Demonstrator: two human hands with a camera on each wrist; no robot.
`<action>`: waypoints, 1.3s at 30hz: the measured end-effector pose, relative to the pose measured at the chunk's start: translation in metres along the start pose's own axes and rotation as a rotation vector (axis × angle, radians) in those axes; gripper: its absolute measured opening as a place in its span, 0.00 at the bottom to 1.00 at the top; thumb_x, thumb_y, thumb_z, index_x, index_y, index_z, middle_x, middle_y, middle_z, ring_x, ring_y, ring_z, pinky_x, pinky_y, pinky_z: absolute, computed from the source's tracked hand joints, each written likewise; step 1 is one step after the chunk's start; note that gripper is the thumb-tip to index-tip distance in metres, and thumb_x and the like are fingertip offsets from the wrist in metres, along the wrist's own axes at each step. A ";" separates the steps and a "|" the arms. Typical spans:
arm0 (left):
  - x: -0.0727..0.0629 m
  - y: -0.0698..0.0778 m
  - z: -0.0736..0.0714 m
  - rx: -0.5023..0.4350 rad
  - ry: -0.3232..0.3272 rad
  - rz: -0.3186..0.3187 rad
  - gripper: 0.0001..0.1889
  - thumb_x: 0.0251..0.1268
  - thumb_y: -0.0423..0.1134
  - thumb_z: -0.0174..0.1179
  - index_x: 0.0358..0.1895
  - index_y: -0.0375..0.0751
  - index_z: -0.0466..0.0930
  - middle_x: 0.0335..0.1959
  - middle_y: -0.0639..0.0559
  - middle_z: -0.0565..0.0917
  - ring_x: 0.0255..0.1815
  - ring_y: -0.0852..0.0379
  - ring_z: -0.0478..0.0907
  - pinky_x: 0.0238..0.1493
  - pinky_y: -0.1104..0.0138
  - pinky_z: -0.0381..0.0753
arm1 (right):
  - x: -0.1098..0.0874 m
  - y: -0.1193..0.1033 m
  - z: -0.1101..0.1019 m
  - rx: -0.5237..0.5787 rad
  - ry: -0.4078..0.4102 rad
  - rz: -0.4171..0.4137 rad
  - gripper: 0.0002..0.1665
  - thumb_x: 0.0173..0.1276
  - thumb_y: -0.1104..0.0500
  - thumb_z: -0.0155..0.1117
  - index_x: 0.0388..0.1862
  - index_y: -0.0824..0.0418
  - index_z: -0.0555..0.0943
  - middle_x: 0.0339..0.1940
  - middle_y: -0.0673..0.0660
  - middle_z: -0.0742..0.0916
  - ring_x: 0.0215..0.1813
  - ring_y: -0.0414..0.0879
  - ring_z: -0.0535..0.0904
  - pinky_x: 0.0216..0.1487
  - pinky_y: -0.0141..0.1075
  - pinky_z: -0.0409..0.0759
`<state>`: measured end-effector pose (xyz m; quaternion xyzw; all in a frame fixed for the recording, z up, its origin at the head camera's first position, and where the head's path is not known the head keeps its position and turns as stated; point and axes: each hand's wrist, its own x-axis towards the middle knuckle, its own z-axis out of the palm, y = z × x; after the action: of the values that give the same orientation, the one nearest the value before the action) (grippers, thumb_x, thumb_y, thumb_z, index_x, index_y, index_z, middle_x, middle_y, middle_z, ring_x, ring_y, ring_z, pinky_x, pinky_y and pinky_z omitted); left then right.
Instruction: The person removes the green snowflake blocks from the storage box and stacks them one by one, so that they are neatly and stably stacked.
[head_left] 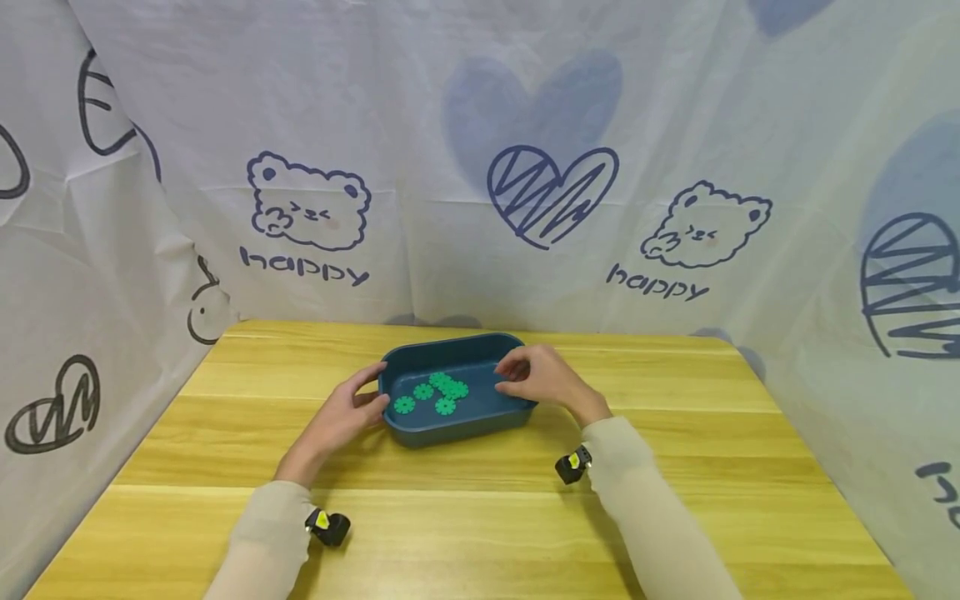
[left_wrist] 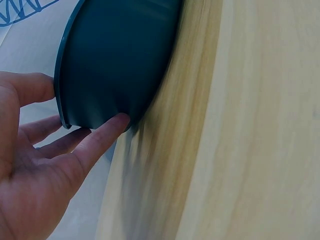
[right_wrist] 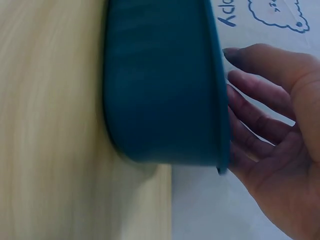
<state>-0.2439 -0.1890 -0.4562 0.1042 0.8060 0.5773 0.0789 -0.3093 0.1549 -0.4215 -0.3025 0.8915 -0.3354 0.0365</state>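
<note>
A dark blue-green plastic tub [head_left: 457,429] stands on the table; the left wrist view shows its outer wall [left_wrist: 115,60], as does the right wrist view. Several green notched plastic discs [head_left: 446,406] lie on its floor, mostly in the left half, some overlapping. My left hand [head_left: 347,417] holds the tub's left end, fingers at the far corner and thumb at the near one. Over the right end, my right hand [head_left: 543,377] reaches above the rim with thumb and fingers apart. Nothing shows between them. The discs are hidden in both wrist views.
The wood-grain table [head_left: 480,525] extends around the tub, with its far edge close behind it. White cloth [head_left: 435,275] printed with hearts and bears hangs behind and at both sides. A small black camera [head_left: 328,527] sits on each wrist.
</note>
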 end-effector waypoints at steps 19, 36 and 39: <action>0.000 0.000 0.000 0.012 0.004 0.002 0.32 0.81 0.33 0.50 0.82 0.38 0.52 0.82 0.30 0.54 0.77 0.27 0.65 0.65 0.51 0.83 | 0.032 -0.005 0.036 -0.058 -0.064 0.025 0.13 0.66 0.59 0.75 0.48 0.63 0.88 0.47 0.58 0.91 0.47 0.48 0.88 0.51 0.37 0.88; 0.000 0.001 0.002 0.010 0.019 0.001 0.32 0.80 0.33 0.52 0.82 0.38 0.52 0.81 0.29 0.56 0.77 0.28 0.66 0.65 0.49 0.83 | 0.050 -0.007 0.052 -0.084 -0.090 0.070 0.15 0.63 0.62 0.77 0.49 0.62 0.89 0.49 0.58 0.90 0.48 0.50 0.86 0.50 0.38 0.88; 0.000 0.001 0.002 0.008 0.021 0.001 0.32 0.80 0.33 0.52 0.82 0.38 0.52 0.81 0.29 0.56 0.77 0.28 0.66 0.64 0.49 0.84 | 0.052 -0.007 0.054 -0.091 -0.102 0.071 0.16 0.63 0.63 0.77 0.50 0.62 0.89 0.50 0.58 0.90 0.49 0.51 0.86 0.51 0.39 0.88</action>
<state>-0.2436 -0.1868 -0.4561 0.0988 0.8089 0.5753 0.0697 -0.3339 0.0905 -0.4515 -0.2885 0.9130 -0.2771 0.0799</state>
